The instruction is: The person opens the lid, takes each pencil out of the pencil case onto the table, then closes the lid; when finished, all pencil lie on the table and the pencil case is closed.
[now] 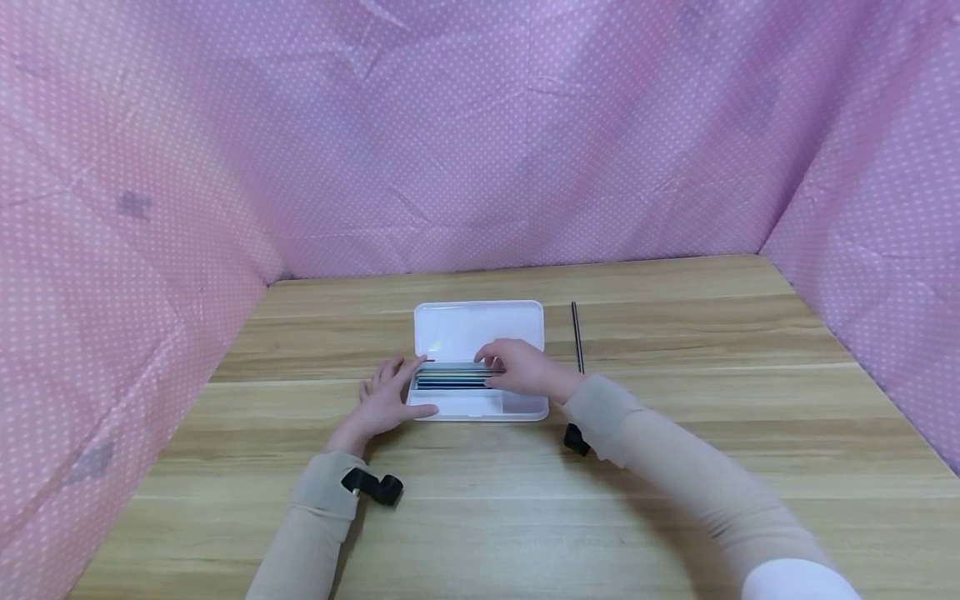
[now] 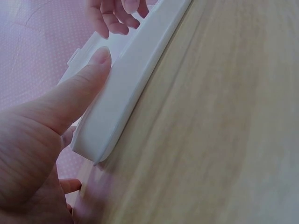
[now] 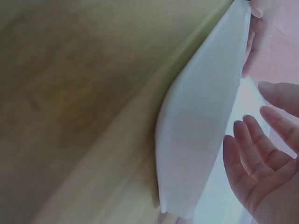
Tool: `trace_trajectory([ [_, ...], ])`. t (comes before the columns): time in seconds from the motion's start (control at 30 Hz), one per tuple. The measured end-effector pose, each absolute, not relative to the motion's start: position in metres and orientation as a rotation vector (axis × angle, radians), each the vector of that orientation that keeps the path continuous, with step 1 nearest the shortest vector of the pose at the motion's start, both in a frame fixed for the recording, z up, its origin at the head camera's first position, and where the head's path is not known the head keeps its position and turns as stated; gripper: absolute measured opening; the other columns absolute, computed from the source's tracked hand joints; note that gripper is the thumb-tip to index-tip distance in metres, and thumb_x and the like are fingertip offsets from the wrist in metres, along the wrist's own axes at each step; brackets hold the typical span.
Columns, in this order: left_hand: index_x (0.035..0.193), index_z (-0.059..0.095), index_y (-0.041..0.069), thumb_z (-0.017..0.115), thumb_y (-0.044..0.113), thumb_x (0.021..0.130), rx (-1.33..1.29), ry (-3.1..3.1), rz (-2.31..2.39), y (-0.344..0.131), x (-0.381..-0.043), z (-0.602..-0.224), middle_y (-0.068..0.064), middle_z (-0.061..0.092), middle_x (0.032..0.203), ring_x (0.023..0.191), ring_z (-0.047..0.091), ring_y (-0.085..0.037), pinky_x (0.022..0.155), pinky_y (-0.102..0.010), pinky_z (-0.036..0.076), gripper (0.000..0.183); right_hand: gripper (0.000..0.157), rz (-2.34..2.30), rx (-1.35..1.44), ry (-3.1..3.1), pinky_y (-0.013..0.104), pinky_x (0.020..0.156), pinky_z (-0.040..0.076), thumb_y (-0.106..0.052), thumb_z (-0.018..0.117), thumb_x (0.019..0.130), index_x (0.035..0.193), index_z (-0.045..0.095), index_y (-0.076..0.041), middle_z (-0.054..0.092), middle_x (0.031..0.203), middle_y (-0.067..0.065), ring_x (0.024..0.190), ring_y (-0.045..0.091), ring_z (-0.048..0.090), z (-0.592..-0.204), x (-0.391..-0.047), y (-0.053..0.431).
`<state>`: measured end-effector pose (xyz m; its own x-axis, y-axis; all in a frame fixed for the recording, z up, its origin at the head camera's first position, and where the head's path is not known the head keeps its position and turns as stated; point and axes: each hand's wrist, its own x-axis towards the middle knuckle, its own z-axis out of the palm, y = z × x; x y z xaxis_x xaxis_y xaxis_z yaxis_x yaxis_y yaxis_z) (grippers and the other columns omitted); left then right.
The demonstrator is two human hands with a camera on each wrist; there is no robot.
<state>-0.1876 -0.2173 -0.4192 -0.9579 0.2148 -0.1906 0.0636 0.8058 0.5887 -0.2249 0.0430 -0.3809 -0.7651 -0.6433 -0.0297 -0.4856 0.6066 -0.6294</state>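
1. Beige fabric sleeve (image 1: 697,475), white above, comes in from right of the open white plastic case (image 1: 459,406).
2. Right hand (image 1: 521,367): loosely bent, grasping nothing, over the case's right half.
3. Slim multicoloured sticks (image 1: 450,384): inside the case, lengthwise, stretching leftward from the right hand.
4. Left hand (image 1: 384,406): spread, touching the case's left end.
5. Thin dark rod (image 1: 577,333): right of the case, pointing away; right hand nearer.

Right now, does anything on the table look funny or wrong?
Maybe one thing: a dark stick lies alone on the table, right of the white case, while a row of sticks lies inside it. I see nothing spilled or broken.
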Motion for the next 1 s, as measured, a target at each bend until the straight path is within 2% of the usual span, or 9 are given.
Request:
trace_trajectory([
  [0.23,0.150,0.026,0.027,0.073,0.052,0.076,0.202,2.738,0.878,-0.217,-0.187,-0.419,-0.022,0.007,0.155,0.141,-0.005,-0.044,0.102,-0.070,-0.010,0.092,0.033,-0.786,-0.939,2.618,0.034,0.091,0.048,-0.008,0.067,0.087,0.120,0.062,-0.007,0.064,0.107,0.007,0.100,0.019,0.059,-0.381,-0.226,0.038],
  [0.6,0.150,0.025,0.028,0.073,0.052,0.076,0.200,2.729,0.884,-0.217,-0.187,-0.418,-0.021,0.006,0.155,0.141,-0.006,-0.044,0.102,-0.070,-0.011,0.092,0.030,-0.566,-0.994,2.648,0.031,0.091,0.047,-0.010,0.067,0.087,0.117,0.065,-0.010,0.066,0.103,0.002,0.090,0.014,0.057,-0.386,-0.233,0.033],
  [1.0,0.150,0.026,0.027,0.073,0.053,0.076,0.202,2.735,0.876,-0.216,-0.187,-0.418,-0.022,0.007,0.155,0.141,-0.006,-0.044,0.102,-0.070,-0.011,0.091,0.028,-0.483,-1.037,2.643,0.032,0.086,0.047,-0.010,0.067,0.088,0.116,0.066,-0.010,0.067,0.095,0.002,0.083,0.014,0.055,-0.383,-0.236,0.030],
])
